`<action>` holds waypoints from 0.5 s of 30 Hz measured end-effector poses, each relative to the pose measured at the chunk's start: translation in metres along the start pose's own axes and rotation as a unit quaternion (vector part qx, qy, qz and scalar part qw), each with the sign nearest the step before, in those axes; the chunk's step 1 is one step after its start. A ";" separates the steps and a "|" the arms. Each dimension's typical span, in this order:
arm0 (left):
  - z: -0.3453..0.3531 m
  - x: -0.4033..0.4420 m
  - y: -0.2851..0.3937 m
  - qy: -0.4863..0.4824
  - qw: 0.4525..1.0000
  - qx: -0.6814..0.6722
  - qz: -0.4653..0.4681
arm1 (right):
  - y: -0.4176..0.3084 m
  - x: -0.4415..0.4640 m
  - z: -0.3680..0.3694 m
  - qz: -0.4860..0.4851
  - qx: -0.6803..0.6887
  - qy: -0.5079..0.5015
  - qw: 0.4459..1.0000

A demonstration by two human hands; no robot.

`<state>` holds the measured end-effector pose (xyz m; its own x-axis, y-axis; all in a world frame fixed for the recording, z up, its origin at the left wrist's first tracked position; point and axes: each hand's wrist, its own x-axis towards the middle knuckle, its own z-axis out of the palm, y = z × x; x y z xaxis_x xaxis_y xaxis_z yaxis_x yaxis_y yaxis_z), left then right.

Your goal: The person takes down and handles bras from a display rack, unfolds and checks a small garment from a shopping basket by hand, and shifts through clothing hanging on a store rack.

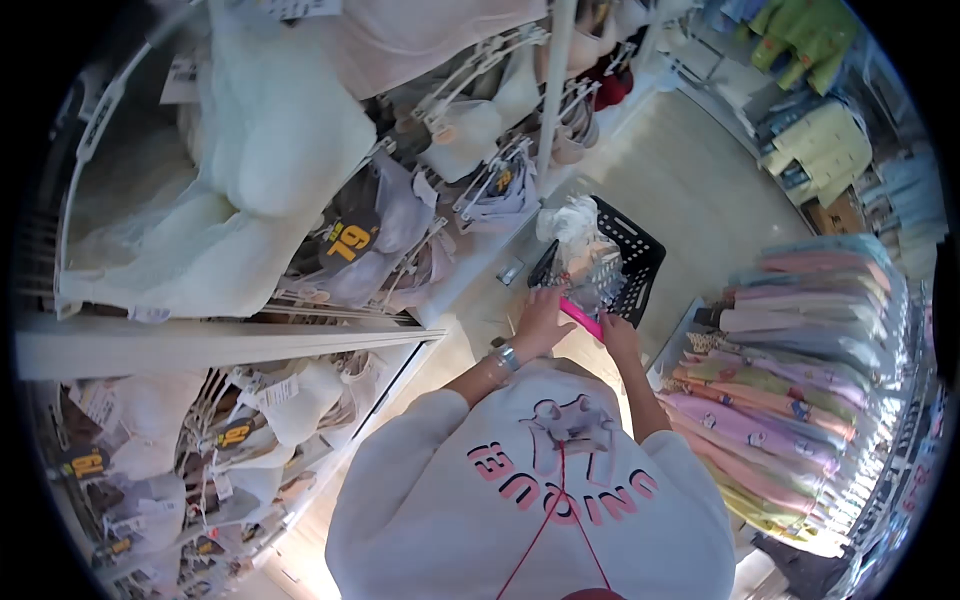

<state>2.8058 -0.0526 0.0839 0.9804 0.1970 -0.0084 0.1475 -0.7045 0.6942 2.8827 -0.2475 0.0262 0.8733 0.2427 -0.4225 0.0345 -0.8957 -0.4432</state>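
Nearest is the white shirt (540,490) of the person, with dark lettering edged in pink and a drawn figure on its chest; thin red cords (562,470) are hanging over it. From its sleeves, both forearms reach forward. The left wrist wears a silver-coloured band (506,354) (a watch or a bracelet, I cannot tell which).

The left hand (540,325) and the right hand (619,338) are a little apart from each other, both closed on the bright pink handle (583,317), the left at one end and the right at the other. This handle is at the near side of the black basket (647,262), which has many holes in its walls. Inside the basket lie items in clear plastic (597,275), and a crumpled whitish plastic bag (574,222) is at its left far side. Whether the basket touches the floor (690,170), I cannot tell.

To the left of the basket, bras (280,130) hang on racks, some with dark tags showing a yellow "79" (350,240). To the right, there is a dense row of pastel garments (770,385). Farther, at upper right, hang a green garment (805,40) and a pale yellow one (830,150).
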 end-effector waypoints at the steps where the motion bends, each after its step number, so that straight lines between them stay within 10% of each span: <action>1: -0.002 0.005 0.013 0.019 0.991 0.116 0.062 | -0.001 -0.004 -0.002 0.013 0.001 -0.006 1.000; 5: 0.039 0.023 0.005 0.060 0.921 0.306 0.235 | -0.007 -0.023 0.002 0.029 -0.002 0.016 0.999; 8: 0.056 0.034 0.001 -0.317 0.892 0.305 0.099 | -0.015 -0.035 0.004 0.039 -0.013 0.031 0.999; 15: 0.043 0.000 -0.015 -0.281 0.921 0.232 0.138 | -0.020 -0.060 0.022 0.039 -0.011 0.017 0.999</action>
<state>2.8091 -0.0708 0.0426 0.8827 -0.3259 -0.3387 -0.2058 -0.9158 0.3449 2.8193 -0.2356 0.0434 0.8895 0.1599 -0.4281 -0.0237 -0.9194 -0.3926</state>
